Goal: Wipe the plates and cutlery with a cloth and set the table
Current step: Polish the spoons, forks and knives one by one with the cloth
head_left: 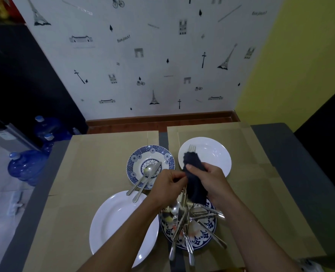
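Observation:
My right hand (pixel 207 179) grips a dark blue cloth (pixel 194 173) wrapped round a fork (pixel 191 148), whose tines stick out above the cloth. My left hand (pixel 170 185) pinches the fork's handle below the cloth. Beneath my hands a blue-patterned plate (pixel 202 242) holds a pile of several spoons, forks and knives (pixel 184 222). A blue-and-white patterned plate (pixel 137 156) further back carries a spoon (pixel 143 177) and a knife (pixel 149 179). One white plate (pixel 113 220) lies at the near left, another white plate (pixel 213 154) at the far right.
Brown cardboard sheets (pixel 96 165) cover the grey table (pixel 280 146). Blue water bottles (pixel 29 163) stand on the floor at the left. A papered wall (pixel 162 65) rises behind the table, and a dark cabinet (pixel 15 75) fills the left.

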`<action>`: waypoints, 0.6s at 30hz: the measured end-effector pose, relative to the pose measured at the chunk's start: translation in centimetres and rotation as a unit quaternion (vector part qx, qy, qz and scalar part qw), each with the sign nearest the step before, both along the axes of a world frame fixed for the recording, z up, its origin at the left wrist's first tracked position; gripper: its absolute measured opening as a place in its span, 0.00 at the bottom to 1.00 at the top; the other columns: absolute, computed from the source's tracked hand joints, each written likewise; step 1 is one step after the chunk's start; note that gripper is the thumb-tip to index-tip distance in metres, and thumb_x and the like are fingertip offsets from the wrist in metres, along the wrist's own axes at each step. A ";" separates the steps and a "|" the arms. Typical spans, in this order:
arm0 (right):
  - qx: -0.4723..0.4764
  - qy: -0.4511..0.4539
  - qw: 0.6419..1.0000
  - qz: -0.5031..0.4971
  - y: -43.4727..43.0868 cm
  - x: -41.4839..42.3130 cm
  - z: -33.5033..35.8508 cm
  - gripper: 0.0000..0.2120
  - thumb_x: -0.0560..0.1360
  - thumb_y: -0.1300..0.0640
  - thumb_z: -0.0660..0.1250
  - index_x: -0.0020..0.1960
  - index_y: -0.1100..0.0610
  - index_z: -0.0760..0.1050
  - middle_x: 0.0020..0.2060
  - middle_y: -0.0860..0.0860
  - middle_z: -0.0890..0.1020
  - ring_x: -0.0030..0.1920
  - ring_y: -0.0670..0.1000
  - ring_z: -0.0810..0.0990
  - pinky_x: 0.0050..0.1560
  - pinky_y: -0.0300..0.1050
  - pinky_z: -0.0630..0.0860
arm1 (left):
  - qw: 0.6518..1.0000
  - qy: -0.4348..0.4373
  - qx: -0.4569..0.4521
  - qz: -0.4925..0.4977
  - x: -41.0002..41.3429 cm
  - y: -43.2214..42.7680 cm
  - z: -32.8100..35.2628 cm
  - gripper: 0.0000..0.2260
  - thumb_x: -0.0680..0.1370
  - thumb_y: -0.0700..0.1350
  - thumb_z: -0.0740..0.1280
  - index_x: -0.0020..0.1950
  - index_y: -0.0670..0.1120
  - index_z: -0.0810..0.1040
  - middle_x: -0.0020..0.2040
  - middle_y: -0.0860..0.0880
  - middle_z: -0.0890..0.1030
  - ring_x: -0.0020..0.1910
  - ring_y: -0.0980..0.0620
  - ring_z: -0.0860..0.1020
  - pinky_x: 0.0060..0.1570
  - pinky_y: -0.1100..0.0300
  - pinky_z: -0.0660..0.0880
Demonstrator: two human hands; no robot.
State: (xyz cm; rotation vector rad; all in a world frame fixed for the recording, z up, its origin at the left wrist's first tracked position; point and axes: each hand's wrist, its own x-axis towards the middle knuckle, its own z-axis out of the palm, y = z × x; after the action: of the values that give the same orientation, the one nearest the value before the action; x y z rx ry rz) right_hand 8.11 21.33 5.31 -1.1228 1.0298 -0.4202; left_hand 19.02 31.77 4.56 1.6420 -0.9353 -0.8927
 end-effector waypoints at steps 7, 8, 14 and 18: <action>-0.026 0.004 1.000 0.003 0.2 -0.3 0.2 0.07 0.76 0.54 0.76 0.51 0.57 0.84 0.43 0.58 0.88 0.43 0.58 0.86 0.47 0.54 0.83 | 0.999 0.009 0.044 0.008 -0.1 0.2 1.1 0.12 0.78 0.39 0.67 0.35 0.45 0.84 0.28 0.50 0.79 0.26 0.54 0.72 0.30 0.61 0.71; -0.030 0.007 0.999 0.009 0.3 -0.3 0.4 0.08 0.75 0.54 0.76 0.51 0.57 0.84 0.42 0.58 0.88 0.42 0.58 0.86 0.46 0.53 0.82 | 0.997 0.038 0.050 0.036 0.2 0.0 1.5 0.13 0.79 0.40 0.67 0.35 0.44 0.84 0.29 0.48 0.80 0.27 0.53 0.74 0.31 0.60 0.72; -0.020 0.011 0.995 0.093 0.7 -0.7 1.0 0.13 0.71 0.57 0.80 0.52 0.60 0.84 0.43 0.59 0.88 0.40 0.56 0.85 0.43 0.50 0.82 | 0.990 0.038 0.055 0.122 3.2 -1.5 3.0 0.13 0.80 0.51 0.68 0.45 0.43 0.85 0.38 0.45 0.85 0.31 0.55 0.77 0.33 0.63 0.75; -0.008 0.009 0.992 0.124 1.2 -0.6 1.4 0.13 0.70 0.59 0.80 0.53 0.61 0.84 0.43 0.59 0.88 0.40 0.55 0.86 0.43 0.49 0.82 | 0.993 0.047 0.064 0.090 4.0 -2.1 3.3 0.07 0.78 0.44 0.71 0.47 0.42 0.86 0.39 0.46 0.86 0.38 0.51 0.84 0.38 0.63 0.79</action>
State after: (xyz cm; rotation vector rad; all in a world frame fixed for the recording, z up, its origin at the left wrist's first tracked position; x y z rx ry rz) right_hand 7.47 22.53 6.67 -1.2542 0.8896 -0.2202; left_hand 23.01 29.68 7.89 1.7473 -0.6655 -0.9119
